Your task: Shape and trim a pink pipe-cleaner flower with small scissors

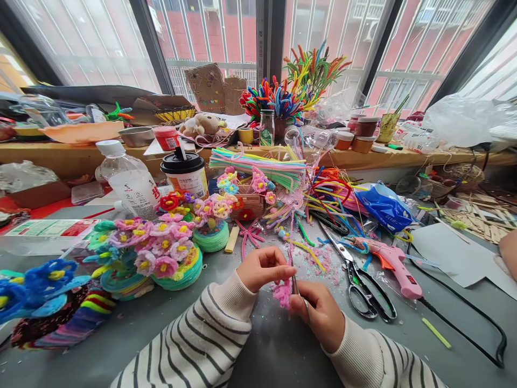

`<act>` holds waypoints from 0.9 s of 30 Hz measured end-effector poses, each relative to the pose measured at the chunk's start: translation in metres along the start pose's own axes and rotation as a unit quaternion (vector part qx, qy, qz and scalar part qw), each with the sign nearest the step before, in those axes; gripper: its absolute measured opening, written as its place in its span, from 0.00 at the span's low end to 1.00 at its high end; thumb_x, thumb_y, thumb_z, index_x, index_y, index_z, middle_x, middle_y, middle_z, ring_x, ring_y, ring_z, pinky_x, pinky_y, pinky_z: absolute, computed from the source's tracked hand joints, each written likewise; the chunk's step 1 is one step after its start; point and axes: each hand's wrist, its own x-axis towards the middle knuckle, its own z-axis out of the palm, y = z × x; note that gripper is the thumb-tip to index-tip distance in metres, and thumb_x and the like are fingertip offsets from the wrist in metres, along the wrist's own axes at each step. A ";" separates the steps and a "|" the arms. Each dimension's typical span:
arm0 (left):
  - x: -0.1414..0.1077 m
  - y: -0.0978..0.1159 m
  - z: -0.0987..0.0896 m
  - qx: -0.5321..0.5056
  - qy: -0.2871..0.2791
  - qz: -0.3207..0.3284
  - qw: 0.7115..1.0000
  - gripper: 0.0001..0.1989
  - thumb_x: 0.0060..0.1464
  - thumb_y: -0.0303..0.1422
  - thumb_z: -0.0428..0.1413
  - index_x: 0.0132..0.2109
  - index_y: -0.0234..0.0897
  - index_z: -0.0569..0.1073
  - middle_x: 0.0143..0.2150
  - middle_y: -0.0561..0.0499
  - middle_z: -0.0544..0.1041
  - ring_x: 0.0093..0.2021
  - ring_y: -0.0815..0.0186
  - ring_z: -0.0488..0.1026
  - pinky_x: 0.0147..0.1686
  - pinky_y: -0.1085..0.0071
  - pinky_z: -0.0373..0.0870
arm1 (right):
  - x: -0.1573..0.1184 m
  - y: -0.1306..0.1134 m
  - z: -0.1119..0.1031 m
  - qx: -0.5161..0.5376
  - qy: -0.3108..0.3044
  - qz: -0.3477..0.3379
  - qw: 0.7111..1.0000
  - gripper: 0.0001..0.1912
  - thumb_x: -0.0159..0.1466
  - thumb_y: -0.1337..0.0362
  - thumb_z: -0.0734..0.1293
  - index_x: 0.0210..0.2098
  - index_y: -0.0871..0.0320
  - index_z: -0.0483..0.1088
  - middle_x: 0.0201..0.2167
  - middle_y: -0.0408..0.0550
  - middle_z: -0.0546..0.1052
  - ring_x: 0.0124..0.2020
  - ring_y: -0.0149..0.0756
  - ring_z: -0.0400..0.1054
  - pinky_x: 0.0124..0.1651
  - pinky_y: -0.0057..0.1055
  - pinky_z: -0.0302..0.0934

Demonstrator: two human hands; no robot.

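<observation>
My left hand (pixel 263 268) is closed in a pinch on a pink pipe cleaner, whose fluffy, bunched part (pixel 281 294) hangs below the fingers. In my right hand (pixel 323 312) is a small pair of metal scissors (pixel 294 284), its blades pointing up beside the pink piece. Whether the blades touch it, I cannot tell. Pink fuzz clippings (pixel 328 262) lie on the grey table just beyond both hands. Left of my left hand, a pink pipe-cleaner star shape (pixel 249 235) rests near a pale yellow block (pixel 232 240).
Pipe-cleaner flower pots (pixel 177 269) crowd the left, with a plastic bottle (pixel 131 180) and lidded cup (pixel 186 177) behind. Large black scissors (pixel 363 285) and a pink glue gun (pixel 393 264) with its cord lie right. Bundled pipe cleaners (pixel 258 167) sit ahead, below a cluttered ledge.
</observation>
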 end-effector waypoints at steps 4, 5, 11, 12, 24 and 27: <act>0.000 0.000 0.000 -0.006 -0.005 -0.005 1.000 0.12 0.32 0.31 0.59 0.18 0.31 0.61 0.12 0.59 0.65 0.14 0.79 0.59 0.15 0.80 0.52 | 0.000 -0.001 0.000 0.002 0.005 0.008 1.000 0.27 0.51 0.43 0.51 0.13 0.61 0.57 0.13 0.40 0.56 0.16 0.26 0.49 0.20 0.24 0.45; 0.000 0.000 0.000 -0.008 -0.006 -0.007 1.000 0.12 0.31 0.31 0.59 0.18 0.31 0.61 0.12 0.59 0.65 0.13 0.80 0.59 0.14 0.80 0.52 | 0.000 -0.001 -0.001 0.002 0.007 0.010 1.000 0.27 0.50 0.42 0.51 0.13 0.61 0.57 0.13 0.40 0.56 0.16 0.26 0.49 0.20 0.24 0.45; 0.000 0.000 0.001 -0.015 -0.006 -0.013 1.000 0.13 0.30 0.32 0.59 0.19 0.31 0.61 0.12 0.60 0.64 0.13 0.80 0.58 0.13 0.81 0.51 | -0.001 -0.002 -0.001 -0.005 0.027 0.017 0.999 0.25 0.50 0.44 0.54 0.12 0.60 0.55 0.11 0.40 0.56 0.15 0.25 0.48 0.19 0.24 0.44; 0.000 0.000 0.000 -0.016 -0.005 -0.012 1.000 0.13 0.30 0.32 0.59 0.19 0.31 0.61 0.12 0.60 0.64 0.13 0.80 0.58 0.13 0.81 0.51 | -0.001 -0.002 -0.001 -0.009 0.031 0.016 0.999 0.25 0.50 0.45 0.54 0.11 0.59 0.54 0.10 0.39 0.56 0.15 0.25 0.48 0.19 0.24 0.44; 0.002 -0.001 -0.001 -0.015 -0.010 0.001 1.000 0.12 0.32 0.32 0.58 0.19 0.31 0.61 0.12 0.60 0.64 0.13 0.80 0.58 0.14 0.81 0.51 | -0.002 -0.001 0.000 0.008 0.027 0.008 1.000 0.23 0.52 0.49 0.56 0.11 0.59 0.53 0.10 0.39 0.59 0.14 0.24 0.51 0.19 0.23 0.47; 0.001 -0.001 -0.001 -0.011 -0.012 -0.004 1.000 0.13 0.32 0.32 0.59 0.19 0.31 0.61 0.12 0.60 0.64 0.13 0.80 0.58 0.14 0.81 0.52 | -0.002 -0.002 0.000 0.016 0.009 0.006 1.000 0.25 0.52 0.45 0.53 0.12 0.59 0.55 0.10 0.41 0.59 0.14 0.25 0.52 0.19 0.24 0.47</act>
